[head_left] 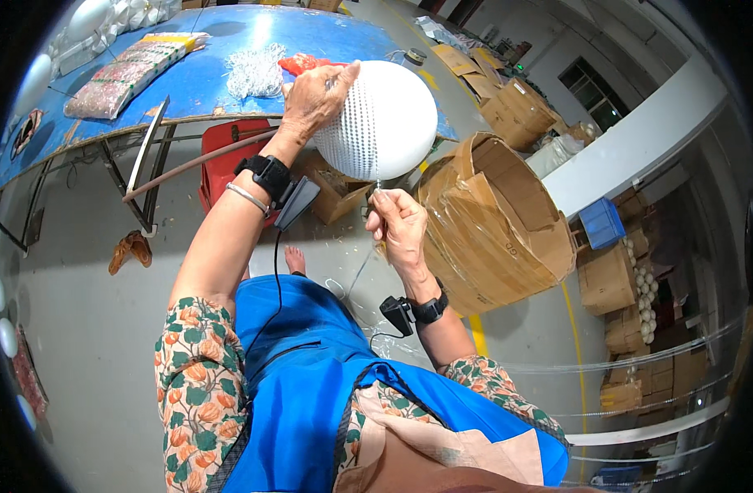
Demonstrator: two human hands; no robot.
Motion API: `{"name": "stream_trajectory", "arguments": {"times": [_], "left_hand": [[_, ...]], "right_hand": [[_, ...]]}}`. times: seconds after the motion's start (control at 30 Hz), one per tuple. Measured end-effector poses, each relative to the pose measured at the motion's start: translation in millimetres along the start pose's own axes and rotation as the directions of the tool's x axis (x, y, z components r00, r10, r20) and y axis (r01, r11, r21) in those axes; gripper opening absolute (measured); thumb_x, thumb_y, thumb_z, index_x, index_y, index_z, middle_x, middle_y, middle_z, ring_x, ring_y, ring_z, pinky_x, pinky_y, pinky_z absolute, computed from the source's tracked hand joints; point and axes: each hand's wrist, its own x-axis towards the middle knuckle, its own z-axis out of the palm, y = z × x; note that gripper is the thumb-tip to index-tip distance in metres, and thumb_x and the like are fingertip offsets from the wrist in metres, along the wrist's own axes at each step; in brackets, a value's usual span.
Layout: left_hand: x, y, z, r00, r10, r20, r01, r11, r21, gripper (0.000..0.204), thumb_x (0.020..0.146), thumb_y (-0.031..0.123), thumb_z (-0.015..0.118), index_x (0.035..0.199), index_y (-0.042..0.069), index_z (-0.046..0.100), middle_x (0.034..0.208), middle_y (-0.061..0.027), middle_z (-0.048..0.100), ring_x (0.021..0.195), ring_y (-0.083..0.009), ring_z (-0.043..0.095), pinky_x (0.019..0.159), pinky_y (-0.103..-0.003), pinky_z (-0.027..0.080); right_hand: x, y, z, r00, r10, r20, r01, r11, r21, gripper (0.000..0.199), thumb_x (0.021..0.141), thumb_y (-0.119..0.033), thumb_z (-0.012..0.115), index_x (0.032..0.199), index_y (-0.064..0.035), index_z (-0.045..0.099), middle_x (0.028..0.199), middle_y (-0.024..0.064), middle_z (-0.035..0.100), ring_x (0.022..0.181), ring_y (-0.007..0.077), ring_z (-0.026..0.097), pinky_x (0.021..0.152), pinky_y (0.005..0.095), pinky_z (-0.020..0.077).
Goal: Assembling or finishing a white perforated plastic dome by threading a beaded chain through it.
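A large smooth white ball (408, 115) is held up in front of me, beside the edge of the blue table. Rows of a silver beaded strand (352, 135) cover its left part; the right part is bare white. My left hand (317, 97) grips the ball from the upper left, fingers curved over the rows. Just under the ball, my right hand (399, 223) pinches the loose length of the strand, which runs up to the ball's lower edge. A thin tail hangs below that hand toward the floor.
On the blue table (335, 31) lie a white-silver strand bundle (256, 72), a red piece (307, 63) and a plastic-wrapped pack (130, 78). A big open carton (495, 222) stands close on the right. Below are a red stool (216, 164), a smaller carton (337, 200) and brown sandals (131, 251).
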Motion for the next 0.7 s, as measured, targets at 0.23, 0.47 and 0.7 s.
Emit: {"name": "stream_trajectory", "arguments": {"times": [0.23,0.47,0.7], "left_hand": [[1.3,-23.3,4.6,0.940,0.334,0.072,-0.341,0.931,0.131,0.070,0.073,0.059,0.048,0.105,-0.002,0.055,0.105,-0.0203,0.056,0.099,-0.0318,0.053,0.089,-0.039,0.037],[15.6,-26.0,10.7,0.907,0.419,-0.045,-0.393,0.879,0.271,0.061,0.070,0.054,0.058,0.102,0.002,0.057,0.109,-0.0196,0.053,0.095,-0.0307,0.054,0.085,-0.037,0.041],[17.7,-4.6,-4.7,0.993,0.097,-0.072,-0.103,0.992,-0.077,0.048,0.070,0.047,0.060,0.087,0.002,0.062,0.087,-0.0161,0.061,0.084,-0.0269,0.058,0.075,-0.035,0.045]], "right_hand": [[8.3,2.7,-0.4,0.998,-0.036,-0.047,0.035,0.999,-0.021,0.022,0.085,-0.022,0.054,0.081,-0.0009,0.056,0.056,0.0037,0.055,0.043,0.0048,0.044,0.041,0.0159,0.0340],[-5.0,5.0,-10.6,0.999,0.007,-0.032,-0.009,0.998,-0.054,0.023,0.085,-0.023,0.054,0.082,-0.0006,0.056,0.056,0.0040,0.055,0.043,0.0053,0.044,0.040,0.0162,0.0339],[-62.2,-4.9,-18.0,0.993,0.114,0.028,-0.110,0.988,-0.107,0.021,0.086,-0.020,0.052,0.083,0.0005,0.056,0.055,0.0046,0.055,0.043,0.0052,0.046,0.041,0.0164,0.0350]]}}
